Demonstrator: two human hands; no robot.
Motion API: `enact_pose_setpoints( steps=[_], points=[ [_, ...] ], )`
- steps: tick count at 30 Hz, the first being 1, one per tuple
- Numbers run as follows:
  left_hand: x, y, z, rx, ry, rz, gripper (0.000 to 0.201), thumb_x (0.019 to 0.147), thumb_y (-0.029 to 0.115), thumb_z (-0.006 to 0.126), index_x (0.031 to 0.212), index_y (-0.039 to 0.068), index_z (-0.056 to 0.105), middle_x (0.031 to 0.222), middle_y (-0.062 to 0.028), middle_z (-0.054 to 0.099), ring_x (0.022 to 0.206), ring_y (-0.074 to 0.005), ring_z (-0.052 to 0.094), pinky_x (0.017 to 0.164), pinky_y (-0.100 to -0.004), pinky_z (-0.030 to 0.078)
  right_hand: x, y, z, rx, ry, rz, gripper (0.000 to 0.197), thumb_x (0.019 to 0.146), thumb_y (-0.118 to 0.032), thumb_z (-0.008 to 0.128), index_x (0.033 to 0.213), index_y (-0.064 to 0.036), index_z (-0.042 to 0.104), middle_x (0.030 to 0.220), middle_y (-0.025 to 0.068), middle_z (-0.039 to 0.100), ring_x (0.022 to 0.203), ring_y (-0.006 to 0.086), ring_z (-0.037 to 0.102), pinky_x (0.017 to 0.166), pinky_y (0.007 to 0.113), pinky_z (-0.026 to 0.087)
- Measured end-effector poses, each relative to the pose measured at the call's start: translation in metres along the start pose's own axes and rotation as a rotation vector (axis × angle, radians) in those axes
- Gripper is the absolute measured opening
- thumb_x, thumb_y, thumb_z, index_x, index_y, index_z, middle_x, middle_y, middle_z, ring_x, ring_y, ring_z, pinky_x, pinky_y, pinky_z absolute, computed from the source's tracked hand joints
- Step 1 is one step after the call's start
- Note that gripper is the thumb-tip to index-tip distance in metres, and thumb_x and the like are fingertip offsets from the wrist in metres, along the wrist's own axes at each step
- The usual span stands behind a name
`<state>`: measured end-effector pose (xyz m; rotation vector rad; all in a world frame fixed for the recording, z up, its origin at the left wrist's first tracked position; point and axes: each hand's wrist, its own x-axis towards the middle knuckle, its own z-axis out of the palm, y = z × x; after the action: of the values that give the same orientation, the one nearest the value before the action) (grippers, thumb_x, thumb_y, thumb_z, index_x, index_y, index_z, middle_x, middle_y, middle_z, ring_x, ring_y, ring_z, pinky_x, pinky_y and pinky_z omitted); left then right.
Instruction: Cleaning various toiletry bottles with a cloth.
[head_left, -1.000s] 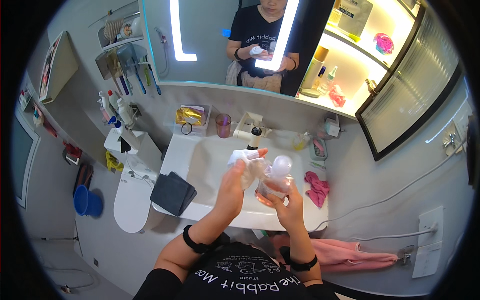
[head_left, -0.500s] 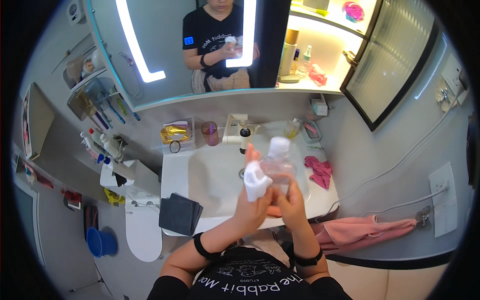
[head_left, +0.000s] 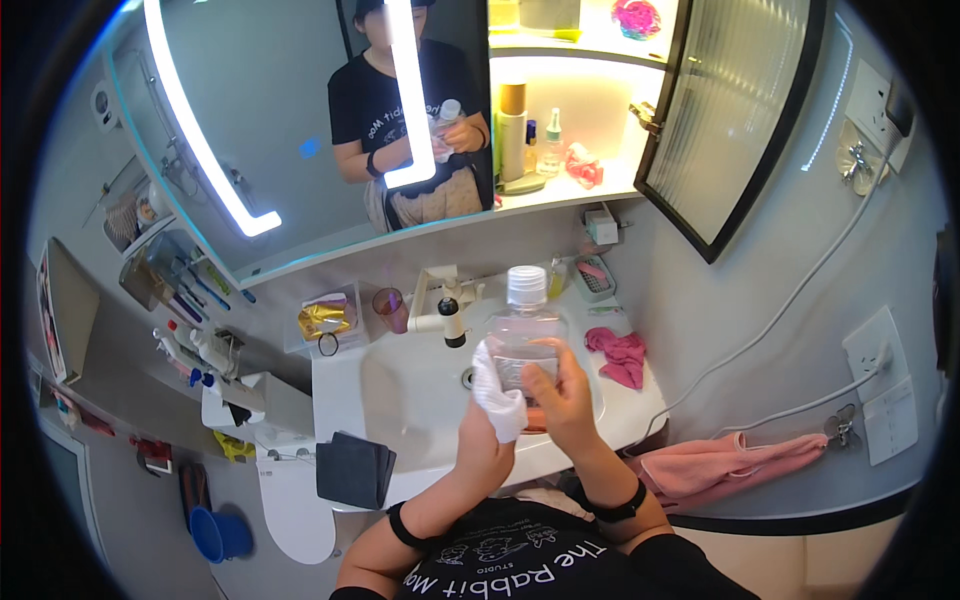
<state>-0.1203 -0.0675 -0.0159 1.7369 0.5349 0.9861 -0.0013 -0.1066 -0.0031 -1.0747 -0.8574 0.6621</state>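
Upright over the sink (head_left: 410, 400), I hold a clear plastic bottle (head_left: 525, 328) with a white ribbed cap and a little orange-pink showing near its base. My right hand (head_left: 568, 400) grips it from the right, thumb across the label. A crumpled white cloth or wipe (head_left: 497, 395) is in my left hand (head_left: 485, 440), pressed along the bottle's left side. The cloth hides most of my left fingers. Behind the bottle stands the cream faucet (head_left: 440, 305) with its black-tipped spout.
On the counter's back edge are a clear box (head_left: 345, 330) and a purple cup (head_left: 391, 310). A pink cloth (head_left: 616, 357) lies at right, dark folded cloths (head_left: 355, 470) at front left. The cabinet's glass door (head_left: 735, 120) hangs open, upper right; a pink towel (head_left: 720, 470) hangs below.
The bottle has come upright and steadier, facing me. My left hand with the white cloth has shifted onto its left side; my right hand now wraps its front. The whole view has turned slightly right.
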Motion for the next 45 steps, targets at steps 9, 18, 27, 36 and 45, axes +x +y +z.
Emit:
enact_pose_setpoints(
  steps=[9,18,27,36,45],
  points=[
    [0.033,-0.006,-0.010,-0.103,0.180,-0.008,0.038,0.096,0.019,0.048,0.126,-0.001,0.040,0.111,-0.0108,0.055,0.102,-0.0171,0.053,0.088,-0.0294,0.042,0.015,-0.003,-0.036,0.076,-0.603,0.281,0.049,0.091,-0.020,0.059,0.131,0.0011,0.039,0.114,0.0079,0.056,0.104,0.0131,0.052,0.092,0.028,0.041],
    [0.048,0.013,0.000,-0.369,0.572,-0.033,0.042,0.100,0.035,0.038,0.110,-0.004,0.050,0.089,-0.0124,0.062,0.076,-0.0220,0.064,0.070,-0.0313,0.053,0.024,0.021,-0.044,0.326,-0.976,0.335,0.092,0.087,-0.057,0.054,0.147,-0.0063,0.005,0.120,0.0101,0.046,0.108,0.0154,0.048,0.094,0.032,0.039],
    [0.058,0.022,-0.013,-0.051,0.595,0.163,0.040,0.100,0.026,0.037,0.125,-0.005,0.044,0.125,-0.0150,0.052,0.114,-0.0218,0.052,0.096,-0.0317,0.042,0.048,0.000,-0.036,0.314,-0.943,0.430,0.074,0.072,-0.022,0.078,0.129,-0.0006,0.037,0.093,0.0070,0.055,0.076,0.0137,0.055,0.068,0.027,0.048],
    [0.042,-0.016,0.017,0.010,0.451,0.177,0.057,0.095,0.016,0.043,0.142,-0.007,0.020,0.151,-0.0167,0.018,0.138,-0.0275,0.024,0.111,-0.0366,0.020,0.049,0.002,-0.021,-0.080,-0.350,-0.020,0.032,0.082,-0.009,0.070,0.105,0.0007,0.050,0.092,0.0045,0.062,0.075,0.0053,0.057,0.067,0.020,0.048],
    [0.050,0.002,0.053,0.434,0.164,0.363,0.051,0.089,0.003,0.049,0.134,-0.012,0.033,0.150,-0.0259,0.015,0.138,-0.0455,0.013,0.110,-0.0451,0.020,0.078,-0.014,-0.031,0.257,-0.033,-0.052,0.034,0.085,-0.021,0.069,0.107,-0.0005,0.053,0.080,0.0006,0.059,0.069,0.0027,0.052,0.059,0.019,0.045]
  ],
)
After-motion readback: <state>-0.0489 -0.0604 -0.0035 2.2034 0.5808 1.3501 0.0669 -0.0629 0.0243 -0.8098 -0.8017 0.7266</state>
